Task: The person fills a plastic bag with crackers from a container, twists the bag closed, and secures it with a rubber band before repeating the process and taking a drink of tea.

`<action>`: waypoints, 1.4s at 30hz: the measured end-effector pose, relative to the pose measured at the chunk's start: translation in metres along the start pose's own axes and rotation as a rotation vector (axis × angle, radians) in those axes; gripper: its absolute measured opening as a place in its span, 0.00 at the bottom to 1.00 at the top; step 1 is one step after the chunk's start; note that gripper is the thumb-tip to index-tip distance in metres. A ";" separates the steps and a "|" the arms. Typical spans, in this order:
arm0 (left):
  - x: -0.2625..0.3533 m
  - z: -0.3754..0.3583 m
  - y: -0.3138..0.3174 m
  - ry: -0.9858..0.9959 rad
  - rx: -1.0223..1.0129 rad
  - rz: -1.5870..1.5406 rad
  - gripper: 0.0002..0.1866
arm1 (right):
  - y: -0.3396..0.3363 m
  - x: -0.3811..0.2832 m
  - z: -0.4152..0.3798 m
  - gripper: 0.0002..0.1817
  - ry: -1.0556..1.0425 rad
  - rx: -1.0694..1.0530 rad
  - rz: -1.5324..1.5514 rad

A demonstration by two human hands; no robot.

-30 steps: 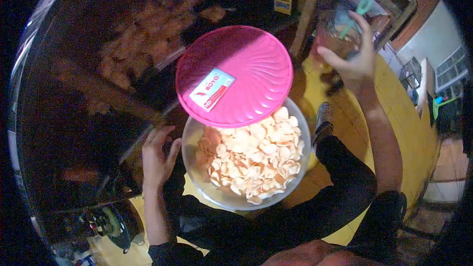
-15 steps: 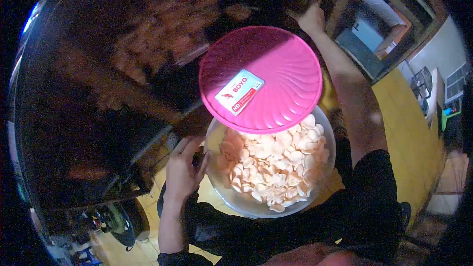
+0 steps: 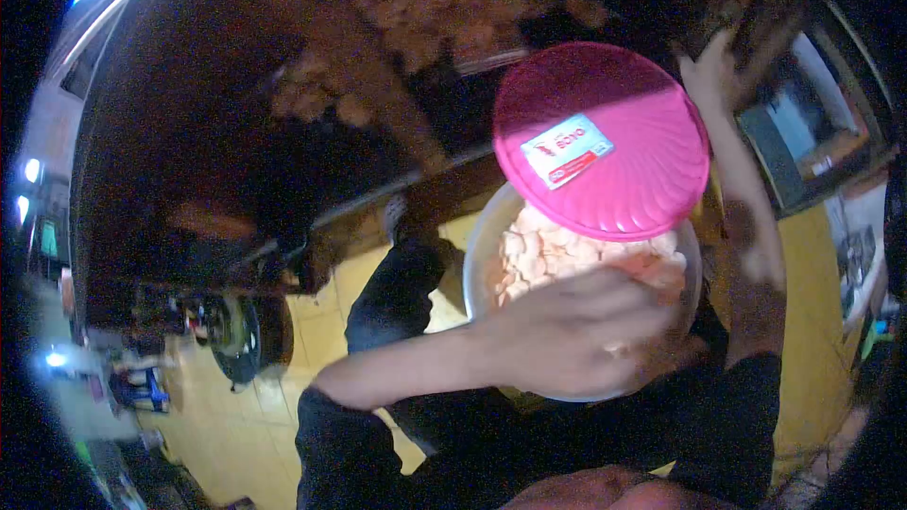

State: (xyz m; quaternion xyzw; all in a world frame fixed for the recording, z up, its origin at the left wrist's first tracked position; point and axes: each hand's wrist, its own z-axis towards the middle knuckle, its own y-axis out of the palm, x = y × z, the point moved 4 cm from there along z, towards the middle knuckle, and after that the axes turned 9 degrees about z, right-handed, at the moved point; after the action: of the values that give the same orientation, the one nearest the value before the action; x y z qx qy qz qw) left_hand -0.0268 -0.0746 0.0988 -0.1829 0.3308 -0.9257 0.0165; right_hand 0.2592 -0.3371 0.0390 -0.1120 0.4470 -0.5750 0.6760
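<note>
Crackers lie in the tub, pink lid over its far side, left hand a blur above it, where light fingers would spare the pieces, right hand beyond it, and whether either's fingers grip anything, I can't tell!

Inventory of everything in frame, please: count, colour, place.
Tub: 1, translucent, above the lap
Round chips: many, pale, inside it
Lid: 1, pink, overlapping its far side
Label: 1, white and red, on the lid
Blurred pieces: several, brownish, on the dark surface ahead
Framed opening: 1, dark frame, right
Tiled floor: yellow, below
Background clutter: too blurred to count
Left hand: 1, bare, over the tub
Right hand: 1, bare, beyond the lid
Legs: 2, dark trousers, below
</note>
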 end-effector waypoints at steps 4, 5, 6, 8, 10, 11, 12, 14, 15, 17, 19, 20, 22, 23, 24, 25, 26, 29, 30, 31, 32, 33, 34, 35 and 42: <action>0.060 0.048 0.011 0.388 0.415 -0.089 0.11 | -0.019 -0.086 -0.071 0.21 -0.502 -0.253 0.313; 0.066 0.065 0.014 0.377 0.418 -0.069 0.11 | -0.021 -0.112 -0.101 0.18 -0.416 -0.573 0.429; 0.078 0.077 0.013 0.589 0.535 0.122 0.11 | -0.030 -0.133 -0.131 0.18 -0.497 -0.647 0.334; 0.094 0.086 0.008 0.791 0.645 0.321 0.11 | -0.031 -0.152 -0.178 0.18 -0.669 -0.694 0.153; 0.096 0.095 0.042 0.568 -0.658 -0.008 0.12 | -0.021 -0.155 -0.204 0.17 -0.769 -0.663 0.072; 0.100 0.085 0.038 0.504 -0.841 0.023 0.11 | -0.016 -0.155 -0.213 0.16 -0.762 -0.617 -0.018; 0.094 0.083 0.040 0.485 -0.904 0.053 0.11 | -0.014 -0.154 -0.218 0.14 -0.751 -0.569 -0.106; 0.092 0.077 0.037 0.486 -0.927 0.106 0.11 | -0.016 -0.158 -0.215 0.12 -0.739 -0.603 -0.140; 0.093 0.076 0.035 0.482 -0.926 0.122 0.11 | -0.012 -0.156 -0.212 0.11 -0.726 -0.630 -0.187; 0.096 0.069 0.030 0.458 -0.907 0.144 0.10 | -0.007 -0.147 -0.210 0.10 -0.702 -0.677 -0.174; 0.096 0.065 0.028 0.436 -0.892 0.172 0.10 | -0.018 -0.142 -0.203 0.11 -0.624 -0.605 -0.038; 0.096 0.064 0.029 0.429 -0.880 0.184 0.10 | -0.017 -0.138 -0.204 0.11 -0.639 -0.606 -0.038; 0.098 0.064 0.026 0.419 -0.852 0.209 0.10 | -0.020 -0.131 -0.198 0.10 -0.655 -0.639 -0.147; 0.100 0.064 0.025 0.423 -0.835 0.219 0.10 | -0.022 -0.129 -0.195 0.10 -0.664 -0.627 -0.155; 0.102 0.065 0.026 0.432 -0.824 0.224 0.10 | -0.027 -0.129 -0.196 0.11 -0.627 -0.635 -0.086; 0.108 0.063 0.028 0.435 -0.818 0.209 0.10 | -0.031 -0.127 -0.205 0.14 -0.578 -0.656 -0.009; 0.109 0.063 0.030 0.446 -0.807 0.208 0.09 | -0.034 -0.125 -0.207 0.13 -0.590 -0.682 0.046; 0.120 0.070 0.032 0.482 -0.726 0.211 0.09 | -0.028 -0.122 -0.210 0.11 -0.635 -0.650 -0.057; 0.128 0.071 0.031 0.500 -0.689 0.215 0.09 | -0.022 -0.120 -0.209 0.10 -0.619 -0.646 -0.089; 0.132 0.073 0.030 0.514 -0.648 0.216 0.09 | -0.025 -0.122 -0.209 0.10 -0.617 -0.622 -0.095; 0.136 0.076 0.031 0.534 -0.592 0.205 0.09 | -0.024 -0.120 -0.209 0.09 -0.588 -0.638 -0.058; 0.139 0.080 0.031 0.551 -0.520 0.193 0.09 | -0.027 -0.120 -0.205 0.09 -0.559 -0.647 -0.026; 0.140 0.081 0.028 0.567 -0.469 0.185 0.09 | -0.029 -0.119 -0.200 0.09 -0.551 -0.621 -0.040; 0.141 0.084 0.024 0.582 -0.363 0.157 0.10 | -0.034 -0.118 -0.197 0.08 -0.550 -0.615 0.037; -0.066 0.044 0.003 -0.047 -0.096 0.408 0.12 | -0.043 -0.073 -0.187 0.06 -0.358 -0.559 0.631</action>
State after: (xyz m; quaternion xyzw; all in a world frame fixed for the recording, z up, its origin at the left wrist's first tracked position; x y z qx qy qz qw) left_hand 0.0502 -0.0936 0.1067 -0.1344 0.4044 -0.8817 0.2024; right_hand 0.0975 -0.2192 -0.0051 -0.2461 0.4733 -0.1702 0.8286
